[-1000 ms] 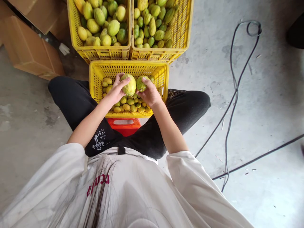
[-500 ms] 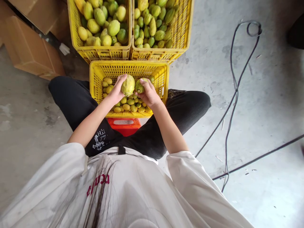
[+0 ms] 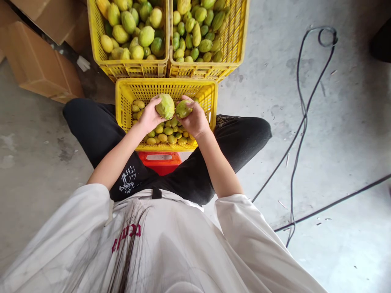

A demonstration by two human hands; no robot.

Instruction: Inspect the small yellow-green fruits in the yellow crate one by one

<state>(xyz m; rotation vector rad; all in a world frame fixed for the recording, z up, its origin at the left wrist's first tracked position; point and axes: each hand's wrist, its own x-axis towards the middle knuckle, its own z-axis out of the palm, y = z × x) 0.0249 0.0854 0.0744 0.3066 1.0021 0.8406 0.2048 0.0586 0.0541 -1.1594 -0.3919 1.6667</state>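
Observation:
My left hand [image 3: 152, 113] is closed around a large yellow-green lemon [image 3: 165, 106], its thumb over the top. A second, greener lemon [image 3: 183, 109] rests in my right hand [image 3: 197, 119], with the fingers curled about its far side. The two fruits are side by side, almost touching. Both hands are above a yellow plastic crate [image 3: 166, 82] that stands between my knees. Inside it lie many smaller lemons [image 3: 168, 131], yellow and green, partly hidden under my hands.
Two more yellow crates, a left one [image 3: 131, 69] and a right one [image 3: 204, 70], stand beyond, holding lemons. Cardboard boxes [image 3: 39, 61] are at the left. A red stool [image 3: 160, 165] shows below me. A looped black cable [image 3: 303, 118] lies on the concrete floor at the right.
Both lemons have been turned in my hands and show different sides. My right hand has rolled over, its fingers now on the far side of the fruit. The crates have not moved.

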